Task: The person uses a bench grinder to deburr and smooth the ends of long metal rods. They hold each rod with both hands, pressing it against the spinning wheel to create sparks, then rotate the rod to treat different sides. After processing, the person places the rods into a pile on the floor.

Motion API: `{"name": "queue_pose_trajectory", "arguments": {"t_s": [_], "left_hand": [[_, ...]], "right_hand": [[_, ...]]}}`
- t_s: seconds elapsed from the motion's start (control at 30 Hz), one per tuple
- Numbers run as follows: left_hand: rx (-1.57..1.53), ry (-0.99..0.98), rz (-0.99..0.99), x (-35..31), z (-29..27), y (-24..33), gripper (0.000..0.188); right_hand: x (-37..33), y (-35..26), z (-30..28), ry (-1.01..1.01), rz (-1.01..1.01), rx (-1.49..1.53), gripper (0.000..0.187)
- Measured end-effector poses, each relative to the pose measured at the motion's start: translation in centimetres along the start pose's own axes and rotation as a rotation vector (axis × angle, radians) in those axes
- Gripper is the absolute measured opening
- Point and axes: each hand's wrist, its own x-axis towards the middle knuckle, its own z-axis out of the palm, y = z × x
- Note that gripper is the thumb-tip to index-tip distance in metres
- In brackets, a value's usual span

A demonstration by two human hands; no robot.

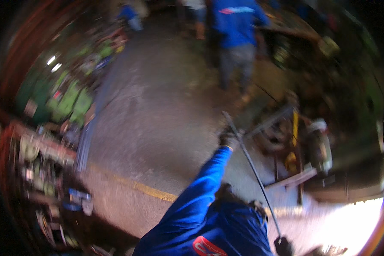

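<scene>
Concrete floor; rod in both gloved fingers (blurry).

A dim, blurry view through 1 wide fisheye lens. The whole picture is smeared by motion, so nothing has a crisp edge. Black vignetting rings the frame, and straight lines bend toward the rim. The only strong light is a blown-out white glare on the floor at the lower right. The grey concrete in the middle is moderately lit. Shelves at the left dissolve into streaks of green and red. The upper right sinks into dark shadow.
</scene>
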Motion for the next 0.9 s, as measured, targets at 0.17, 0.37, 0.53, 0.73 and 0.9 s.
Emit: {"name": "queue_pose_trajectory", "arguments": {"t_s": [0.17, 0.37, 0.53, 0.73, 0.9], "left_hand": [[0.231, 0.068, 0.025, 2.8, -2.4, -2.2, 0.076], [0.179, 0.002, 0.207, 9.0, -3.9, -6.7, 0.081], [0.104, 0.080, 0.388, 12.6, -2.4, 4.0, 0.100], [0.037, -0.025, 0.303, 16.1, 1.7, 11.4, 0.110], [-0.028, -0.231, 0.286, 17.0, 3.9, 18.1, 0.109]], "right_hand": [[7.6, -11.9, -4.6, -0.116, 0.091, 0.352, 0.018], [9.6, -12.9, -6.2, -0.129, 0.001, 0.438, 0.018], [7.5, -12.5, -8.1, -0.042, 0.136, 0.460, 0.017], [5.5, -14.4, -12.2, 0.001, 0.256, 0.476, 0.017], [8.0, -17.1, -15.6, 0.022, 0.370, 0.528, 0.016]]}}
